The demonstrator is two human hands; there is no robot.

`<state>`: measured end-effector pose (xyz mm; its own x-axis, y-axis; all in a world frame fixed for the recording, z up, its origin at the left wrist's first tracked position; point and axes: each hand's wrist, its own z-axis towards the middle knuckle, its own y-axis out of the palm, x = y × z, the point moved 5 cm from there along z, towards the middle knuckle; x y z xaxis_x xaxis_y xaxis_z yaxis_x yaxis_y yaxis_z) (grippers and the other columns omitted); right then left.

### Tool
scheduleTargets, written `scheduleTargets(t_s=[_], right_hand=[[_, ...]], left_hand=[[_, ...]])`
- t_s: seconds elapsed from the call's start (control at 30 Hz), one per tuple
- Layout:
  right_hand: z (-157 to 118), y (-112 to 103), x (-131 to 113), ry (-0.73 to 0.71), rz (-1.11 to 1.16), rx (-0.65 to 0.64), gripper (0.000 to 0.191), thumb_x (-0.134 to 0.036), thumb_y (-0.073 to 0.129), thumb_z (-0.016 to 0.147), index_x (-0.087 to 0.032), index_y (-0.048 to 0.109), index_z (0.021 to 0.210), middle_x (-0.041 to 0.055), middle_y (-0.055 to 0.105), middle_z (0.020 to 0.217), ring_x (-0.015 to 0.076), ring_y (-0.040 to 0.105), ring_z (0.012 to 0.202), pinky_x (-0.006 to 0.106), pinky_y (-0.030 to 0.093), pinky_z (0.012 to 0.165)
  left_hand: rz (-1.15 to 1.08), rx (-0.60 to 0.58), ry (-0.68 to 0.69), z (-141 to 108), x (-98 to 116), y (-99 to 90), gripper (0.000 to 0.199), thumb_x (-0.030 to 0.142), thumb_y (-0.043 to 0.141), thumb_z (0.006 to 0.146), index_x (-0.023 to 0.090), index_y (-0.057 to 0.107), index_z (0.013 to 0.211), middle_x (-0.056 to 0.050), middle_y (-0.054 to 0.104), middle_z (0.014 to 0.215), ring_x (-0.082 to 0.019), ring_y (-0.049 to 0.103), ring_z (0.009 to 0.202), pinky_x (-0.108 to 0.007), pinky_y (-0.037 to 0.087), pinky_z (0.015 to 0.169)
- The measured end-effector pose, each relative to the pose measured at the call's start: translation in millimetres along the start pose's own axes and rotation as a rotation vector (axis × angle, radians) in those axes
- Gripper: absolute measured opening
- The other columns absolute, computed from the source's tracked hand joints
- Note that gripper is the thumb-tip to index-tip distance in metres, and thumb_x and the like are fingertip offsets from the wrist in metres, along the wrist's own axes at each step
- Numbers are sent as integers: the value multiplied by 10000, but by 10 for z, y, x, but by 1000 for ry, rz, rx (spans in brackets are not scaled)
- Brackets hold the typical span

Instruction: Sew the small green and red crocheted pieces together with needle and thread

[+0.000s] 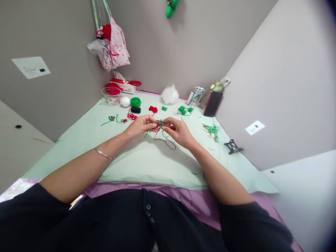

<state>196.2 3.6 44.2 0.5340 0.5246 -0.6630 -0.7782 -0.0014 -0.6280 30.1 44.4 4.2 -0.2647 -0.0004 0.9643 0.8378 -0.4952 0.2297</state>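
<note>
Both hands meet over the middle of the pale green tabletop cover [147, 161]. My left hand [143, 125] is closed, thumb and fingers pinching the left side of a small grey yarn piece [160, 123]. Bits of red and green show beside that piece, partly hidden by fingers. My right hand [179, 131] is closed at the piece's other end; a thin red part shows under its fingers, too small to name. From between the hands a dark grey yarn strand [170, 144] hangs in a loop onto the cover.
Behind the hands lie a black spool [135, 110], a green yarn ball [135, 102], red yarn [153, 109] and white stuffing [170, 94]. A clear tub [111, 96] stands left; a phone [213, 104], pen cup [195, 96] and green scraps [212, 129] are right. Walls enclose the table.
</note>
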Motion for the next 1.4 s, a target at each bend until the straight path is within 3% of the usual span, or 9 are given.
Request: scheduleTargets(t_s=[0.13,0.23,0.33,0.5,0.83,1.1,1.23,1.4], right_hand=[[3,-33,2,5,8,32,195,-362,621,909,-193,633,1005,-6,591,777,126,469,658,271,410,649],[12,-51,28,0,142,65,270,-413,662,892,-199,618,1050,4,589,840,138,508,734,266,434,664],[15,-46,61,14,264,90,318,-444,695,877,-204,611,1067,-25,528,772,125,478,685,258,410,629],[-3,-12,12,1,229,121,263,-420,706,873,-199,606,974,-61,431,659,102,378,596,260,327,586],[-21,22,-114,22,257,79,271,-432,693,882,-188,607,959,-53,447,670,99,373,594,255,311,561],[-12,2,-136,22,258,78,285,-465,649,906,-182,626,894,-47,453,653,95,347,578,259,288,548],[-8,-4,-129,15,301,70,281,-451,696,875,-184,614,905,-31,508,723,101,405,625,253,328,573],[-18,11,-112,30,263,61,289,-475,652,902,-188,629,884,-51,428,645,96,343,573,259,287,546]], left_hand=[[-21,30,-11,4,-5,-24,330,306,896,695,137,640,819,-24,716,767,-147,715,743,-322,575,832],[-92,89,-18,1,18,-59,270,237,871,716,133,639,808,-15,708,774,-142,719,757,-312,569,862],[-218,113,-38,-8,64,-63,162,134,803,772,120,644,800,-28,711,802,-130,726,809,-279,555,914],[-361,126,-92,-45,153,-21,107,27,685,847,118,648,804,-30,711,828,-98,718,818,-220,550,917],[-313,-10,-122,-86,165,99,116,81,738,834,123,638,791,-20,723,838,-90,708,786,-226,549,890],[-289,-32,-102,-87,157,104,102,100,761,815,121,663,796,-17,715,841,-107,714,829,-253,542,936],[-288,-27,-109,-89,156,100,98,97,758,816,117,666,786,-14,710,815,-100,715,798,-235,552,899],[-274,-17,-109,-97,164,120,97,94,758,809,121,668,784,-12,712,806,-100,718,792,-226,555,885]])
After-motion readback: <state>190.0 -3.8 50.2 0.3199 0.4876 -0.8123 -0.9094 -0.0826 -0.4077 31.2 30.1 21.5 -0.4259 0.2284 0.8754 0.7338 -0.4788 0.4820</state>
